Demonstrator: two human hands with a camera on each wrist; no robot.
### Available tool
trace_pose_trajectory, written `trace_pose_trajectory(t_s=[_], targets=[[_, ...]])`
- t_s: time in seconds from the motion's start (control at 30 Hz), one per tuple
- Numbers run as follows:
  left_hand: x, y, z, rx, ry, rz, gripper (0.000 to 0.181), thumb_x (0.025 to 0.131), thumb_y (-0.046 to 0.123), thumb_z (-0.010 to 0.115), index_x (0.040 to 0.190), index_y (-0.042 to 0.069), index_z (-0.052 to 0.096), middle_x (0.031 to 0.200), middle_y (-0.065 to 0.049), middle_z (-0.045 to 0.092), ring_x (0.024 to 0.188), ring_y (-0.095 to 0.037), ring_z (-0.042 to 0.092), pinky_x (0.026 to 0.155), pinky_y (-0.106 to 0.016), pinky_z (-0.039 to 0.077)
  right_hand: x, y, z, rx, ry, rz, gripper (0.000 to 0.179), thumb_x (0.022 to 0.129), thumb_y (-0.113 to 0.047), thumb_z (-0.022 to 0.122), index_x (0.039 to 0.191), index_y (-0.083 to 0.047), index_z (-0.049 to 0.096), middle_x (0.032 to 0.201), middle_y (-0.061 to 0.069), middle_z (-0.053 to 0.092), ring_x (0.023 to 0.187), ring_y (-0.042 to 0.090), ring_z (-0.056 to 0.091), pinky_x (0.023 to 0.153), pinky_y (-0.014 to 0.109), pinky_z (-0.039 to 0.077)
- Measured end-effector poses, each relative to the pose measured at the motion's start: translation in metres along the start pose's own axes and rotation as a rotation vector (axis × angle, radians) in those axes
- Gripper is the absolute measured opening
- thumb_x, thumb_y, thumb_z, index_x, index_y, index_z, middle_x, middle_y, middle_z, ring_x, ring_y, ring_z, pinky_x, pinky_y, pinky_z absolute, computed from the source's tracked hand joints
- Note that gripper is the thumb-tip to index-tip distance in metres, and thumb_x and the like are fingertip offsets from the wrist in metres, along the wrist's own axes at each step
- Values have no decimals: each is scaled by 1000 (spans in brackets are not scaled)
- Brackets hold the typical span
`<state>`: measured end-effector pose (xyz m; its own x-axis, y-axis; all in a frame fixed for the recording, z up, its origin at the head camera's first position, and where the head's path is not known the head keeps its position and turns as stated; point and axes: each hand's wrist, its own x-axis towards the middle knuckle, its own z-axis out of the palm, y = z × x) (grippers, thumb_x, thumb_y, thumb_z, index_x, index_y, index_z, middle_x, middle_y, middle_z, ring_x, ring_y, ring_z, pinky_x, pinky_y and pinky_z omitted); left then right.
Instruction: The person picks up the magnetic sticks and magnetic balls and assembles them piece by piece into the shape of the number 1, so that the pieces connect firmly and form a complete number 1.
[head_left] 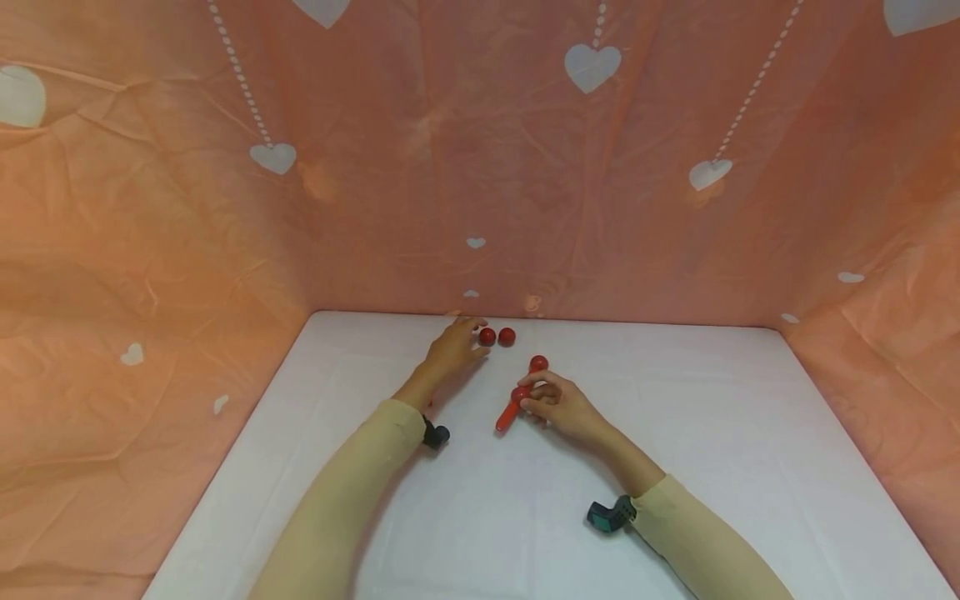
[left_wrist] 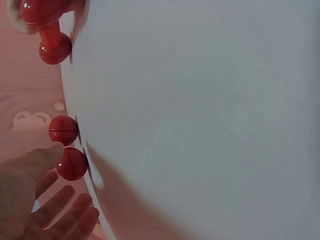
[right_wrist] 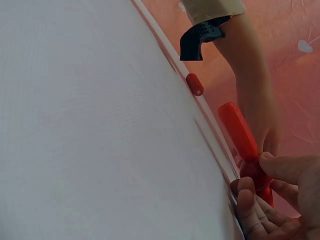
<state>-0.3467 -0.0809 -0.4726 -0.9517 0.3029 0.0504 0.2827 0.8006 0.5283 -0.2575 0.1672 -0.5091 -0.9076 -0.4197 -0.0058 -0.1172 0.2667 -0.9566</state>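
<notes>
Several fingers of the right hand (head_left: 561, 408) pinch a red rod (head_left: 508, 417) by its middle ball (head_left: 520, 395); an end ball (head_left: 538, 363) at one o'clock looks already joined. Remaining, seemingly, are two loose red balls (head_left: 507, 337) at three o'clock from the left hand (head_left: 455, 344), its fingers apart, and a red cylinder (right_wrist: 194, 84) at seven.

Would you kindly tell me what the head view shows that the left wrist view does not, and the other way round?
Only the head view shows the left sleeve, the right sleeve and the black device at the right wrist. Only the left wrist view makes out a thin line round each of the two loose red balls. Both show those balls, the left hand beside them, part of the right hand holding the red rod, and the white table.
</notes>
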Motion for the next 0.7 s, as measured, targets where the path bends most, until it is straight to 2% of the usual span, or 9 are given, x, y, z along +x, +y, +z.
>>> trace_pose_trajectory(t_s=[0.47,0.7], targets=[[5,5,3,66,15,-16,52,103,20,74,151,9,57,148,-16,60,134,-32,59,112,-53,49,-1,-1,2,-6,13,-4,33,103,-12,74,134,-6,65,99,17,74,81,23,64,67,26,56],[7,3,5,44,22,-16,46,104,20,73,147,8,59,145,-16,62,132,-32,60,111,-52,50,-1,-1,1,-3,7,-1,32,103,-12,73,134,-6,65,101,17,74,82,23,65,68,26,56]])
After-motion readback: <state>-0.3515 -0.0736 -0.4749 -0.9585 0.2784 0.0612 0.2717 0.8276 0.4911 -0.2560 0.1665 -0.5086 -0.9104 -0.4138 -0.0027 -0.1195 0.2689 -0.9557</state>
